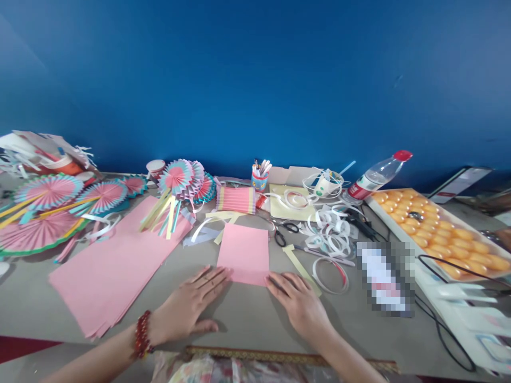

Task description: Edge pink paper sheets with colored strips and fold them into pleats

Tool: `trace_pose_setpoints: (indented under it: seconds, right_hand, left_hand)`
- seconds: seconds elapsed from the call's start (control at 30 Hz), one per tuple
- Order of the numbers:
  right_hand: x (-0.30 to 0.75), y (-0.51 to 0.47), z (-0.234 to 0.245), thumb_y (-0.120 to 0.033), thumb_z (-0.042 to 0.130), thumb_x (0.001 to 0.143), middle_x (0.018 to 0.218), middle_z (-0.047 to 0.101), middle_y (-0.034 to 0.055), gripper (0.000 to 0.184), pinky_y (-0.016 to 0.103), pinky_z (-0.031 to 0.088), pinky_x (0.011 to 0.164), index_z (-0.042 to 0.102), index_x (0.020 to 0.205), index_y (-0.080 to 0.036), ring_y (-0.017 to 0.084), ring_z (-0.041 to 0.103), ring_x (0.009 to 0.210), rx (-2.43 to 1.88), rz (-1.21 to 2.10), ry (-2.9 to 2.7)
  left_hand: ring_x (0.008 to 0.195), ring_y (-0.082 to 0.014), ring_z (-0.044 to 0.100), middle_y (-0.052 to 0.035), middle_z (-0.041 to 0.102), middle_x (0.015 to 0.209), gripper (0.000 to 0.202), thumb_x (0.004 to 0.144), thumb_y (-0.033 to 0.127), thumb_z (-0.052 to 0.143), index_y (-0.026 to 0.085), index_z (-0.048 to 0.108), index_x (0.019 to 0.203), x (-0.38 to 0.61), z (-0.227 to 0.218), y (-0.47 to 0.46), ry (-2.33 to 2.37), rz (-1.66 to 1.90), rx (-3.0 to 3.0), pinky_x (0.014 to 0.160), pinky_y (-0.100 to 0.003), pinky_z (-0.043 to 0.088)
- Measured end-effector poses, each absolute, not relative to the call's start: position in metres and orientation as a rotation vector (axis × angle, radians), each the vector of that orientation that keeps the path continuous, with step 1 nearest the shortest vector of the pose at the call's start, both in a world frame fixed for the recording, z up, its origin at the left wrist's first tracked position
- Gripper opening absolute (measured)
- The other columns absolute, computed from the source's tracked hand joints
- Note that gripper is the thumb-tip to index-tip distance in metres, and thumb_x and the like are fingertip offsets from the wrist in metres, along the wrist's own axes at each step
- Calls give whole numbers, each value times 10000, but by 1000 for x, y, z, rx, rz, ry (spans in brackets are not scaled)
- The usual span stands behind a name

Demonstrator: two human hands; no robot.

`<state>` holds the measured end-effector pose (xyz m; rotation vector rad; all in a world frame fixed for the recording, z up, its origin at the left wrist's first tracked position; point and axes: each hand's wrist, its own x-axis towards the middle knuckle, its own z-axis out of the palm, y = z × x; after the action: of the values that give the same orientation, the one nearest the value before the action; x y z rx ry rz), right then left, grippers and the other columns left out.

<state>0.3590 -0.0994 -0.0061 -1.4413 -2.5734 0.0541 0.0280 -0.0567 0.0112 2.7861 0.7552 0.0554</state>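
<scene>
A small pink sheet of paper (pixel 243 252) lies flat on the grey table between my hands. The fingertips of my left hand (pixel 195 300) touch its lower left corner, with the fingers stretched out and the thumb apart. At the lower right corner rest the fingers of my right hand (pixel 297 303), also extended and flat. Neither hand grips anything. Left of them is a stack of larger pink paper sheets (pixel 107 282). Just beyond the small sheet sits a pleated pink paper piece with yellow edges (pixel 236 200). Black-handled scissors (pixel 280 238) lie to the right of the sheet.
Folded paper fans (pixel 50 191) crowd the left side. At the back stand a cup of pens (pixel 260 178) and a tilted-looking bottle (pixel 377 175). Curled white strips (pixel 329 229) and a tape roll (pixel 330 275) lie right, near a tray of orange domes (pixel 443 234) and black cables.
</scene>
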Motion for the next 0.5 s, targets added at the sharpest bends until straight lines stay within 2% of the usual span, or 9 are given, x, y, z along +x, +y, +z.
trace_pose_setpoints:
  seconds: [0.1,0.17,0.27,0.37,0.43,0.5]
  right_hand:
    - [364,-85,15,-26,451,805,1290,604,10,532,374,429,917,620,1231,-296,223,526,1088,-1417,259,-2600]
    - [361,-74,32,-53,434,837,1245,614,36,466,347,445,892,626,1206,-262,208,542,1065,-1406,356,-2569]
    - [341,-62,48,-125,458,875,1220,611,83,382,386,429,922,601,1222,-201,242,530,1091,-1381,330,-2518]
    - [312,-57,44,-244,554,893,1101,640,96,237,393,443,874,633,1107,-183,258,556,1008,-1330,332,-2581]
    - [298,-57,34,-204,595,869,971,649,79,94,358,451,808,646,944,-182,244,572,933,-1350,340,-2618]
    - [292,-57,26,-156,598,860,900,640,51,45,305,441,739,627,861,-190,209,578,860,-1373,419,-2543]
  left_hand:
    - [1451,-268,242,-97,175,1596,847,940,637,389,197,4,1553,15,12,-60,811,50,2798,1205,-446,119]
    - [1449,-266,249,-106,202,1589,850,937,628,411,187,25,1553,13,12,-60,809,76,2806,1207,-450,128]
    - [1444,-259,264,-119,251,1574,855,928,616,447,171,68,1552,15,12,-59,787,123,2814,1211,-451,139]
    - [1439,-265,276,-125,282,1563,841,920,609,471,178,115,1548,16,13,-59,786,160,2804,1201,-473,184]
    - [1428,-280,295,-132,305,1554,753,933,555,496,186,214,1525,15,13,-63,842,248,2771,1169,-476,269]
    - [1383,-279,373,-135,387,1509,525,969,425,497,191,393,1427,13,13,-69,991,432,2681,1111,-446,371]
